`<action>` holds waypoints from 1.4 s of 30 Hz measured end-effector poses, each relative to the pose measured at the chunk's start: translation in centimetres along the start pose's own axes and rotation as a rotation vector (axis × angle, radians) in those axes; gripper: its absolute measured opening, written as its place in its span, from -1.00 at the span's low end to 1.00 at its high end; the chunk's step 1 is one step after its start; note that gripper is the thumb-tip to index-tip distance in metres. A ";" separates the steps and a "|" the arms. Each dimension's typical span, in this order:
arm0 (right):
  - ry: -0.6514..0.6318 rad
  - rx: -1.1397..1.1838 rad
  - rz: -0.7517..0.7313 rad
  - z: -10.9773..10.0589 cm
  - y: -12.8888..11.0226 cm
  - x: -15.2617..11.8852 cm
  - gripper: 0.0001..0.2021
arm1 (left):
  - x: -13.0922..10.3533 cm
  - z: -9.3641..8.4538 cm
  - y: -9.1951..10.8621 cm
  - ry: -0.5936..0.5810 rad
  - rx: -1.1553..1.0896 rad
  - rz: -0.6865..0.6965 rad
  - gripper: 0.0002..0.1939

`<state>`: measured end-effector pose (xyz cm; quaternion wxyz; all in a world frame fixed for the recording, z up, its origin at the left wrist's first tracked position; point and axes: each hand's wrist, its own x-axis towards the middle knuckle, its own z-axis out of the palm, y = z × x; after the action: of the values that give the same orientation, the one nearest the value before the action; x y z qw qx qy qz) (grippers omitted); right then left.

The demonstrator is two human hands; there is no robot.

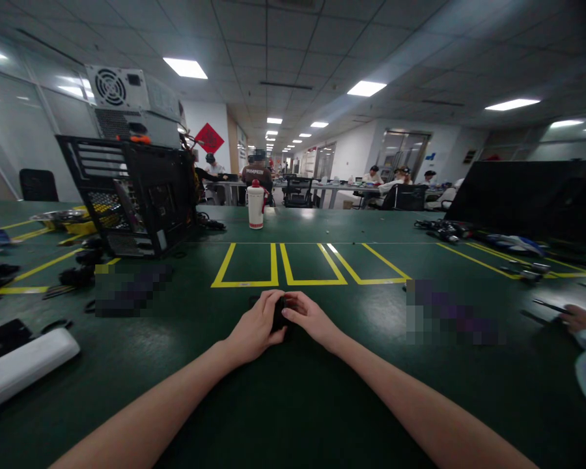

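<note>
A small black object [280, 315] sits between my two hands, over the green table [303, 384] near the middle of the view. My left hand [258, 327] wraps round its left side, with the thumb below it. From the right, the bent fingers of my right hand [308, 317] press against the same object. What the object is cannot be made out, since my fingers cover much of it. Just beyond my hands, yellow tape outlines [244, 284] mark the table.
An open black computer case [161, 195] with power supplies [122, 91] on top stands at the left. A white bottle [256, 207] stands ahead. Cables, a white bar [27, 370] and a black monitor [527, 198] flank the table. Another person's hand [583, 319] holds a pen at right.
</note>
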<state>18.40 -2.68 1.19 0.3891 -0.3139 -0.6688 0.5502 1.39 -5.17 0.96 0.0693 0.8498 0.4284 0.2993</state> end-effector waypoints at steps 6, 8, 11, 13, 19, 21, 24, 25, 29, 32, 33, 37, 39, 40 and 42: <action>-0.086 0.079 -0.050 -0.2 0.3 0.0 -0.68 | 0.0 0.0 -0.1 -0.011 0.000 -0.011 -0.39; -0.076 0.067 -0.056 -0.1 0.5 0.0 -0.66 | 0.0 0.0 0.0 -0.020 0.005 -0.016 -0.39; -0.033 0.037 -0.066 0.2 0.5 0.1 -0.76 | -0.1 -0.1 0.1 -0.015 0.007 0.000 -0.38; 0.007 0.021 -0.084 0.3 0.4 0.1 -0.82 | -0.1 -0.2 0.2 -0.009 0.002 0.013 -0.39; 0.052 0.010 0.009 0.3 -0.1 0.1 -0.72 | -0.1 -0.2 0.1 0.002 0.003 0.019 -0.38; 0.033 0.033 0.033 0.2 -0.1 0.1 -0.70 | -0.1 0.0 0.1 0.013 -0.001 0.027 -0.38; -0.054 0.094 -0.010 0.1 0.0 0.1 -0.70 | 0.0 0.2 0.0 0.028 -0.001 0.034 -0.40; -0.079 0.111 -0.031 0.1 0.1 0.1 -0.68 | 0.0 0.2 0.0 0.030 -0.001 0.034 -0.40; -0.108 0.112 -0.048 0.0 -0.1 -0.2 -0.64 | -0.1 0.1 0.0 0.002 0.000 0.020 -0.39; -0.069 0.076 -0.035 0.1 -0.5 -0.4 -0.73 | -0.2 -0.1 0.1 -0.009 0.000 0.009 -0.38; -0.042 0.057 -0.038 0.2 -0.6 -0.4 -0.77 | -0.2 -0.1 0.1 -0.009 -0.001 0.009 -0.38; 0.027 -0.004 -0.058 0.5 -0.5 -0.2 -0.82 | -0.2 -0.2 0.2 -0.017 0.003 0.007 -0.39; 0.044 -0.026 -0.048 0.5 -0.2 -0.1 -0.78 | -0.2 -0.1 0.1 -0.021 0.010 0.003 -0.40; 0.055 -0.033 -0.032 0.4 -0.1 0.0 -0.76 | -0.2 -0.1 0.1 -0.020 0.015 0.002 -0.40; 0.054 -0.031 0.011 0.3 0.0 0.0 -0.73 | -0.2 -0.1 0.1 -0.016 0.019 -0.002 -0.38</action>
<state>18.12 -2.82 1.20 0.3988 -0.3383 -0.6648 0.5335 1.30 -5.40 0.97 0.0648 0.8522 0.4317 0.2884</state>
